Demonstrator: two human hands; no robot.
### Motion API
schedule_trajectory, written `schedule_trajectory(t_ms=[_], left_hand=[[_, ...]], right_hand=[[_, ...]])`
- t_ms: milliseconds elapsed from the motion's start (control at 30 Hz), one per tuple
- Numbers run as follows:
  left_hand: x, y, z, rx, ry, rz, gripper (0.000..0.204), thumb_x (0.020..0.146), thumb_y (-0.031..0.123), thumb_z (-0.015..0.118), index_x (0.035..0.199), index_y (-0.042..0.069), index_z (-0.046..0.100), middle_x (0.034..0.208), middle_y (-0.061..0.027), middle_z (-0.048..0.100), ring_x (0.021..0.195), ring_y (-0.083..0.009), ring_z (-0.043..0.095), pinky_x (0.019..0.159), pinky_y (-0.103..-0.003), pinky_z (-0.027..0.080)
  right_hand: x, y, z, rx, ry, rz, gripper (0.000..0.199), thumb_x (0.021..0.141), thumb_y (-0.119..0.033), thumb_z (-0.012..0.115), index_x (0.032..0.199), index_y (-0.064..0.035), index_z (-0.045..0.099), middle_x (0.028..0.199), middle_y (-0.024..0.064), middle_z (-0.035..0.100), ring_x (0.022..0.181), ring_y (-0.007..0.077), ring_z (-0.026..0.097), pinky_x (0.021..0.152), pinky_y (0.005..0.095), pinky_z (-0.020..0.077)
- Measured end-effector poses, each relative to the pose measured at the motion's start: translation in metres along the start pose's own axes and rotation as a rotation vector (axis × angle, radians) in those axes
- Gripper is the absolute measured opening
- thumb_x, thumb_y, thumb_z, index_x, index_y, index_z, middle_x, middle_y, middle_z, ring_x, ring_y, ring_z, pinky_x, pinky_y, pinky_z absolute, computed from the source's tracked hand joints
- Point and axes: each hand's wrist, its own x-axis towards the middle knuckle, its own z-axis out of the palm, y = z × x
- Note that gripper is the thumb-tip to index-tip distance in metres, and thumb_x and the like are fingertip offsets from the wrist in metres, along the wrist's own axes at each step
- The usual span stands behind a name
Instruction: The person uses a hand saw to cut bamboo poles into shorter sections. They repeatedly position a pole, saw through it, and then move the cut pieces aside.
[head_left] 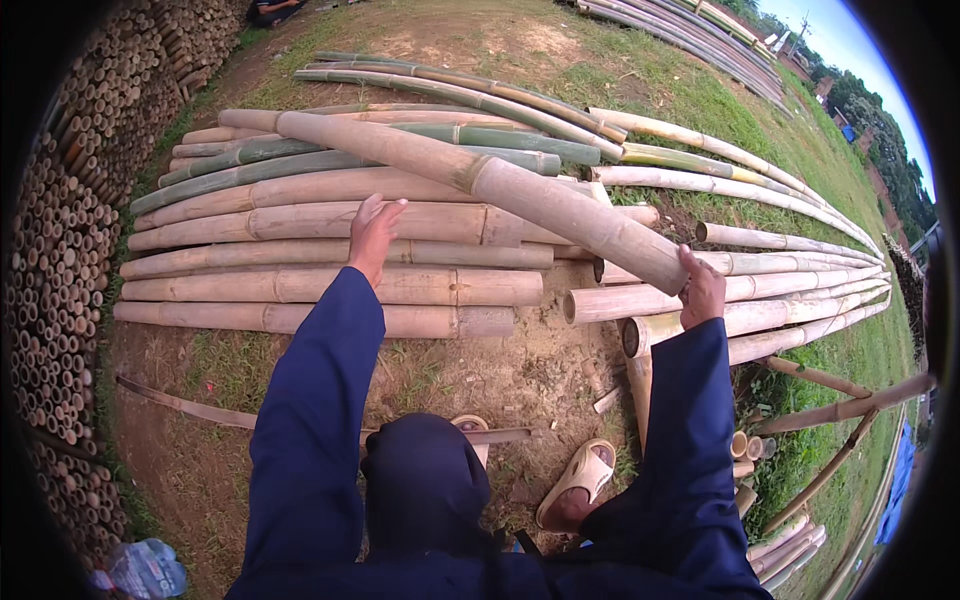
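Centrally, a patch of bare dirt [535, 385] opens between the cut ends of the left-hand row of bamboo poles [370, 288] and those of the right-hand row [775, 290], widening toward the lower middle, where the person's beige sandal [583, 476] stands. Higher up, the two rows close in on each other and the gap narrows. Along the left edge of the frame rises a stack of bamboo poles seen end-on [60, 290], with a strip of dirt and grass between it and the left row; grass [670, 95] spreads at the upper right.

One thick pale bamboo pole [545, 207] slants from the upper left to right of centre, crossing over the left row, its near end above the ends of the right row. The right hand [703, 292] grips that near end, fingers closed around its rim. The left hand [373, 237] is raised over the left row, fingers loosely spread and empty, thumb apart; whether they touch a pole beneath cannot be told.
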Motion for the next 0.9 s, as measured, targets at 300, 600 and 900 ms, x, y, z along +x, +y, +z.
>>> schedule_trajectory(t_ms=[300,600,900], left_hand=[[-0.060,-0.058,-0.101,0.297,0.041,0.075,0.049,0.094,0.009,0.067,0.139,-0.003,0.054,0.113,-0.0176,0.071,0.090,-0.0161,0.070,0.073,-0.029,0.054],[-0.146,-0.143,-0.169,0.469,0.119,-0.190,0.026,0.100,0.000,0.053,0.123,-0.003,0.066,0.098,-0.0152,0.074,0.065,-0.0141,0.067,0.060,-0.030,0.055],[-0.253,-0.213,-0.187,0.536,0.034,-0.306,0.033,0.096,-0.005,0.055,0.127,0.000,0.066,0.104,-0.0101,0.073,0.082,-0.0153,0.069,0.071,-0.030,0.057]], right_hand=[[0.092,-0.036,0.068,0.222,-0.391,-0.107,0.065,0.100,-0.033,0.072,0.141,0.0124,0.051,0.134,0.0241,0.061,0.115,0.0253,0.067,0.096,0.0332,0.0568],[-0.023,0.062,0.018,-0.423,-0.416,0.124,0.050,0.104,-0.042,0.062,0.090,0.0050,0.072,0.070,0.0084,0.066,0.052,0.0120,0.055,0.051,0.0281,0.0470],[-0.110,0.183,0.006,-0.583,-0.682,0.338,0.030,0.091,-0.001,0.049,0.107,0.0037,0.074,0.079,0.0115,0.072,0.070,0.0166,0.068,0.065,0.0325,0.0565]])
